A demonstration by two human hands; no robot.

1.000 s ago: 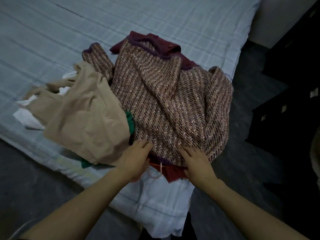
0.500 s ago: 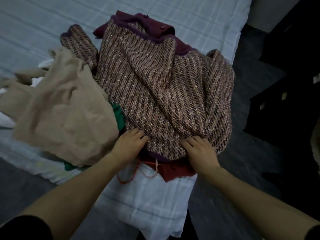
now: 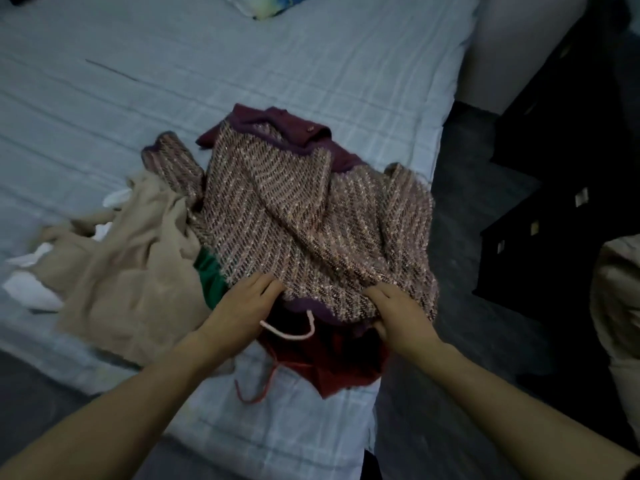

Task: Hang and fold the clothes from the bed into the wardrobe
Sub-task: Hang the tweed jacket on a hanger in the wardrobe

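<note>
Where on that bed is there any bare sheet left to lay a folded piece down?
The widest bare stretch of bed sheet lies beyond the tweed jacket, up to the colourful pillow. A smaller strip sits at the near corner, below the red garment. It is crowded where the beige garment meets the jacket and both hands.

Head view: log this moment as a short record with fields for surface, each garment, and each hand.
surface: bed with a pale checked sheet
top garment: tweed jacket, pink and maroon weave, heaped near the bed's corner
beside it: beige garment, crumpled; a green garment peeks out between the two
underneath: red garment with a pink drawstring
left hand: fingers tucked under the jacket's hem
right hand: grips the jacket's hem
</note>
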